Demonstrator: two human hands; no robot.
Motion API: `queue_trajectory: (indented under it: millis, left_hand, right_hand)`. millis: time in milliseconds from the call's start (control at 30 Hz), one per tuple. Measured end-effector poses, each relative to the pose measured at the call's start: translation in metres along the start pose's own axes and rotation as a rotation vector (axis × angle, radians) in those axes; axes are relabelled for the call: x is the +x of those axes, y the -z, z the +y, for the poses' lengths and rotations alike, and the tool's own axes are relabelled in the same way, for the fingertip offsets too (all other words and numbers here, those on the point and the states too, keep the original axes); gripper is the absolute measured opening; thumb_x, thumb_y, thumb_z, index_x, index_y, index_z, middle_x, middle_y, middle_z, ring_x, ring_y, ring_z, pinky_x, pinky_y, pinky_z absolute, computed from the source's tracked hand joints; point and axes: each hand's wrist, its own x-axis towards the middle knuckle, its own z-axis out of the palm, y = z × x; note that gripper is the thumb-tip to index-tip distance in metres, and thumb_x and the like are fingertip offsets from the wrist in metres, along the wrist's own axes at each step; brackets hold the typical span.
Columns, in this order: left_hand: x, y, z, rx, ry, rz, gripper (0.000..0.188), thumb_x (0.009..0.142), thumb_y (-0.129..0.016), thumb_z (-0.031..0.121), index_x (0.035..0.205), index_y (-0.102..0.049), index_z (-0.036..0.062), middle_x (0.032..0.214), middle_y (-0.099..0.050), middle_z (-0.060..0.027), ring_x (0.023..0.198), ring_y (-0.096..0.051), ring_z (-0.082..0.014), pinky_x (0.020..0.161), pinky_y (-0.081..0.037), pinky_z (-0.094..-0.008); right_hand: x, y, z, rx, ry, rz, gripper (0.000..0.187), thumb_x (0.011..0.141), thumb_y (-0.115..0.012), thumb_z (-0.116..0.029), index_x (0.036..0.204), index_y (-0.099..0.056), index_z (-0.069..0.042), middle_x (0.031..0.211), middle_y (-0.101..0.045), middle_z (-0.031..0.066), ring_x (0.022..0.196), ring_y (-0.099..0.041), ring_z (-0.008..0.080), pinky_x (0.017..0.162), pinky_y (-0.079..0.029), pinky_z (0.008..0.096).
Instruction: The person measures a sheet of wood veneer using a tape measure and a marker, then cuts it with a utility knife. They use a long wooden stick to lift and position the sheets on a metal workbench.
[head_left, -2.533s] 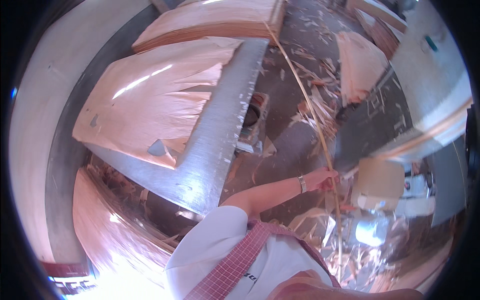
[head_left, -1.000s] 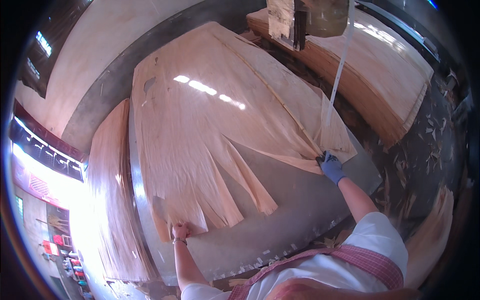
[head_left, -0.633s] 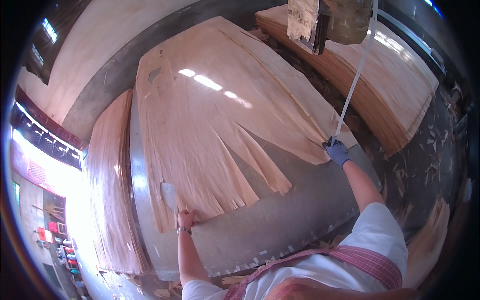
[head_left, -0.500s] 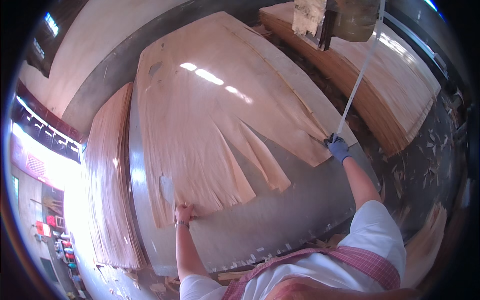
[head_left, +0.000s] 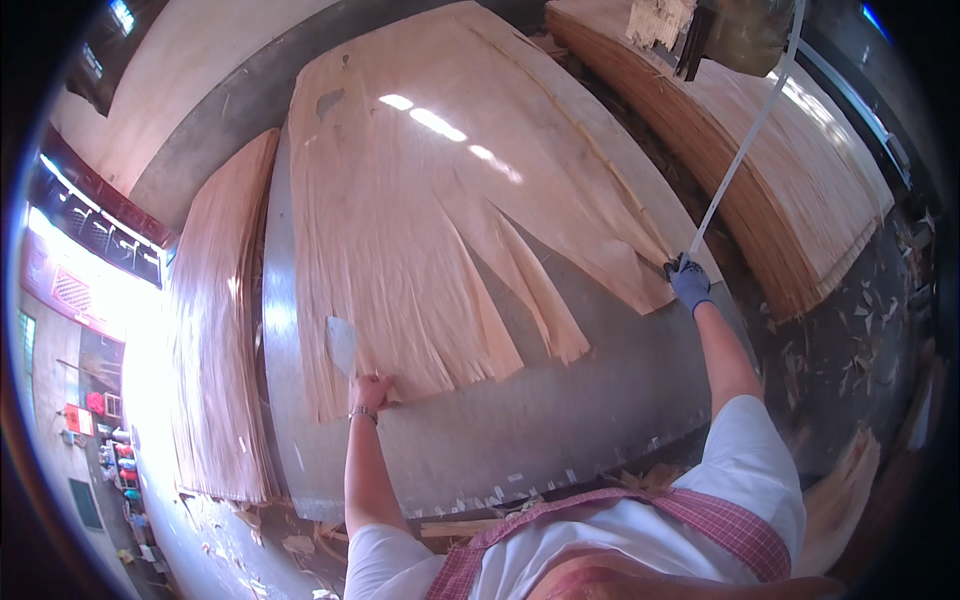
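A large, thin sheet of wood veneer point(head_left: 400, 230) lies across a grey tabletop point(head_left: 500, 440). Its near edge is torn into long strips with gaps between them, and there are holes toward the left side. My bare left hand point(head_left: 372, 391), a band at its wrist, pinches the near left edge of the sheet beside a hole. My right hand point(head_left: 690, 285) wears a blue-grey glove with dark fingertips and is closed at the sheet's near right corner. A long, thin white strip point(head_left: 745, 150) rises from the glove; its lower end is hidden in the fingers.
One veneer stack point(head_left: 215, 340) stands left of the table, and another stack point(head_left: 740, 170) lies at the far right. A machine part point(head_left: 740, 35) overhangs the right stack. Veneer scraps point(head_left: 865, 330) litter the floor at right. Shelves with goods point(head_left: 125, 465) stand far left.
The whole view has shifted slightly, so the table and stacks appear higher and a little to the right. Both hands keep their places on the sheet, with nothing let go.
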Motion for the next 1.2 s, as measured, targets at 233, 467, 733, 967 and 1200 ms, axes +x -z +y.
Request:
queue_trajectory:
  millis: [233, 467, 733, 967, 1200]
  left_hand:
    - [-0.009, -0.003, 0.018, 0.013, -0.043, 0.007, 0.035, 0.082, -0.071, 0.033, 0.068, -0.065, 0.0015, 0.053, -0.060, -0.0071, 0.044, -0.058, -0.0163, 0.042, -0.046, -0.0321]
    - [-0.023, -0.001, 0.012, -0.022, -0.017, 0.086, 0.035, 0.081, -0.075, 0.029, 0.066, -0.060, 0.0011, 0.053, -0.056, -0.0064, 0.041, -0.054, -0.0160, 0.037, -0.044, -0.0304]
    - [-0.016, -0.001, 0.004, -0.005, -0.038, 0.158, 0.037, 0.079, -0.074, 0.035, 0.065, -0.065, 0.0021, 0.051, -0.059, -0.0071, 0.042, -0.057, -0.0165, 0.042, -0.044, -0.0331]
    - [-0.003, 0.001, 0.002, 0.081, -0.023, 0.163, 0.040, 0.078, -0.074, 0.039, 0.070, -0.067, 0.0010, 0.056, -0.061, -0.0094, 0.047, -0.060, -0.0199, 0.049, -0.050, -0.0368]
    - [-0.063, -0.026, 0.046, 0.498, -0.076, 0.477, 0.056, 0.077, -0.074, 0.035, 0.124, -0.056, 0.0081, 0.126, -0.056, -0.0208, 0.116, -0.055, -0.0320, 0.096, -0.044, -0.0459]
  right_hand:
    - [-0.003, -0.002, 0.013, -0.071, -0.033, 0.015, 0.056, 0.091, -0.055, -0.053, 0.124, -0.049, -0.008, 0.107, -0.067, 0.0215, 0.098, -0.065, 0.0397, 0.085, -0.050, 0.0504]
    - [-0.034, 0.020, 0.003, -0.002, -0.026, 0.025, 0.055, 0.089, -0.062, -0.047, 0.126, -0.045, -0.010, 0.106, -0.067, 0.0229, 0.098, -0.066, 0.0394, 0.083, -0.052, 0.0501]
    - [-0.045, -0.013, 0.005, 0.003, -0.020, 0.058, 0.047, 0.090, -0.060, -0.045, 0.119, -0.050, -0.010, 0.106, -0.067, 0.0210, 0.097, -0.066, 0.0392, 0.083, -0.052, 0.0496]
    - [-0.053, -0.003, 0.009, -0.013, -0.034, 0.076, 0.048, 0.091, -0.057, -0.047, 0.120, -0.050, -0.009, 0.106, -0.067, 0.0217, 0.100, -0.065, 0.0390, 0.083, -0.052, 0.0500]
    - [-0.095, 0.026, 0.008, 0.128, -0.040, 0.046, 0.053, 0.091, -0.056, -0.052, 0.124, -0.049, -0.011, 0.109, -0.067, 0.0189, 0.101, -0.064, 0.0383, 0.085, -0.050, 0.0500]
